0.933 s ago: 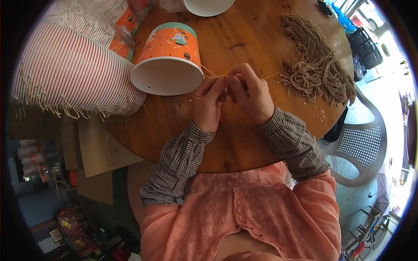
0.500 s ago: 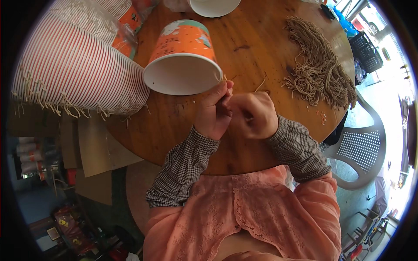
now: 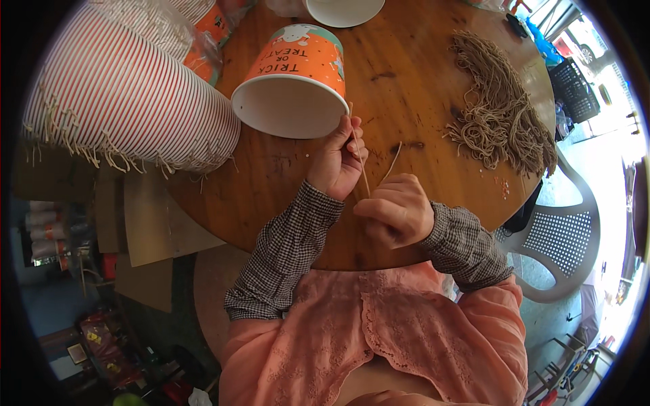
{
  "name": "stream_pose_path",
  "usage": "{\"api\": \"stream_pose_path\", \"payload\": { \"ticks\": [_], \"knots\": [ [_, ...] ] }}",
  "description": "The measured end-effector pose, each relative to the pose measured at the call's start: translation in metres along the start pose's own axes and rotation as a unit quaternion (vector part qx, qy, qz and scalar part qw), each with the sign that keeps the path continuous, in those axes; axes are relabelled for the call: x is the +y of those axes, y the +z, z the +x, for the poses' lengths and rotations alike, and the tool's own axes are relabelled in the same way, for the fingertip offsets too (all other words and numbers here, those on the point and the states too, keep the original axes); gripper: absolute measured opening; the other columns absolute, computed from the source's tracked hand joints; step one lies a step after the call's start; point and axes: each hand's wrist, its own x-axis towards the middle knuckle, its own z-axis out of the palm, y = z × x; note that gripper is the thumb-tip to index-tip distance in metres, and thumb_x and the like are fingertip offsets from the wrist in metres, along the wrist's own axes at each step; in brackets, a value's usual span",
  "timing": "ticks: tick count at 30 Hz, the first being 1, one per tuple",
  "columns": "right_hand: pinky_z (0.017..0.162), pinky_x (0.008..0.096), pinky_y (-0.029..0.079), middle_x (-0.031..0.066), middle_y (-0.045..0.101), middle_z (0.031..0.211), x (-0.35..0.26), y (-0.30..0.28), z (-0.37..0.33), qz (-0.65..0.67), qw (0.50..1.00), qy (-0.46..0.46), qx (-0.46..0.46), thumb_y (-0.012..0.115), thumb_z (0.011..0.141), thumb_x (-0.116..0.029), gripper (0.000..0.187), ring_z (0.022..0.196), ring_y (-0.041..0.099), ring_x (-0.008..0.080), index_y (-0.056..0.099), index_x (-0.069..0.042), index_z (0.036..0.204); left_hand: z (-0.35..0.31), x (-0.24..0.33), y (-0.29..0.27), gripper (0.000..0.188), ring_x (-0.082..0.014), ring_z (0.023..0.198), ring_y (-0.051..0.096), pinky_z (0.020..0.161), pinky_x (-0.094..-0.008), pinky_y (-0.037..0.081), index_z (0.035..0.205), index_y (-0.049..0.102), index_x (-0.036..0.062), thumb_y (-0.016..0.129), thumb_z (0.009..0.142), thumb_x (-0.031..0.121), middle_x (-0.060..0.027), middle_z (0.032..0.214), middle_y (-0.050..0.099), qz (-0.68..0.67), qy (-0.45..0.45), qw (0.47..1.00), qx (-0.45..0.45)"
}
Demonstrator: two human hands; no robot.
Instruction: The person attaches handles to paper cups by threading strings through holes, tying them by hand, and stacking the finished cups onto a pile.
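Observation:
An orange paper bucket (image 3: 308,74) with a green base band and white inside lies tilted on the table, its open mouth toward me. At the right side of its rim, my left hand (image 3: 337,162) pinches a thin tan cord (image 3: 363,169) between thumb and fingers. The cord runs tight from there down to my right hand (image 3: 396,211), which is closed around it. A loose cord end sticks up above the right fist. Whether the left fingers also grip the rim is hard to see.
Nested striped paper buckets (image 3: 128,88) with cord ends hanging from their rims lie at the left. A heap of tan cords (image 3: 501,101) is on the right of the round wooden table (image 3: 399,81). A white bucket (image 3: 345,12) stands at the far edge; a grey plastic chair (image 3: 555,243) is at right.
My right hand has moved down and away from the left, drawing the cord out straight. The bucket has shifted slightly up and right and turned a little.

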Motion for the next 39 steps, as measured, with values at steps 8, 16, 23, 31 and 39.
{"api": "stream_pose_path", "payload": {
  "ticks": [8, 16, 23, 31, 39],
  "knots": [
    [0.044, 0.0355, 0.041, 0.0057, 0.049, 0.061, 0.003, 0.015, -0.003, 0.013, 1.000, -0.002, 0.011, 0.061, 0.061, -0.003, 0.028, 0.048, 0.052, 0.0239, 0.060, -0.003, 0.089, 0.002, -0.016, -0.006, 0.027, -0.0105, 0.066, 0.051, 0.059, -0.0230, 0.044, 0.093, 0.055, 0.0099, 0.061, 0.093, 0.036, 0.0005, 0.080, 0.055, 0.068, -0.038, 0.995, 0.064],
    [0.046, 0.0357, 0.043, 0.0053, 0.051, 0.061, 0.012, 0.013, -0.005, -0.038, 0.994, 0.095, 0.045, 0.061, 0.063, -0.001, 0.025, 0.051, 0.054, 0.0249, 0.061, -0.005, 0.088, -0.008, -0.010, 0.009, 0.021, -0.0132, 0.069, 0.057, 0.064, -0.0269, 0.050, 0.088, 0.059, 0.0082, 0.059, 0.095, 0.028, 0.0002, 0.078, 0.057, 0.080, -0.089, 0.991, 0.058],
    [0.047, 0.0349, 0.044, 0.0062, 0.053, 0.066, 0.003, 0.015, -0.005, 0.000, 1.000, 0.005, 0.009, 0.066, 0.064, -0.005, 0.027, 0.053, 0.055, 0.0241, 0.059, -0.004, 0.090, -0.002, -0.001, -0.009, 0.012, -0.0111, 0.072, 0.057, 0.066, -0.0264, 0.052, 0.090, 0.058, 0.0068, 0.056, 0.094, 0.018, -0.0006, 0.083, 0.058, 0.041, -0.090, 0.993, 0.070],
    [0.043, 0.0357, 0.039, 0.0044, 0.045, 0.063, 0.003, 0.014, -0.007, 0.011, 0.999, -0.036, -0.010, 0.066, 0.063, -0.006, 0.031, 0.048, 0.049, 0.0239, 0.058, -0.004, 0.093, -0.001, -0.003, -0.008, 0.013, -0.0103, 0.077, 0.062, 0.070, -0.0253, 0.055, 0.100, 0.061, 0.0038, 0.060, 0.093, 0.015, -0.0035, 0.094, 0.064, 0.062, -0.047, 0.993, 0.087],
    [0.042, 0.0361, 0.038, 0.0058, 0.047, 0.060, 0.003, 0.021, -0.006, 0.044, 0.999, -0.007, -0.015, 0.061, 0.064, -0.003, 0.026, 0.046, 0.049, 0.0245, 0.061, -0.003, 0.090, 0.003, 0.021, -0.004, 0.018, -0.0107, 0.076, 0.065, 0.068, -0.0227, 0.055, 0.106, 0.059, 0.0002, 0.060, 0.093, 0.013, -0.0105, 0.098, 0.067, -0.019, -0.011, 1.000, 0.016]
  ]
}}
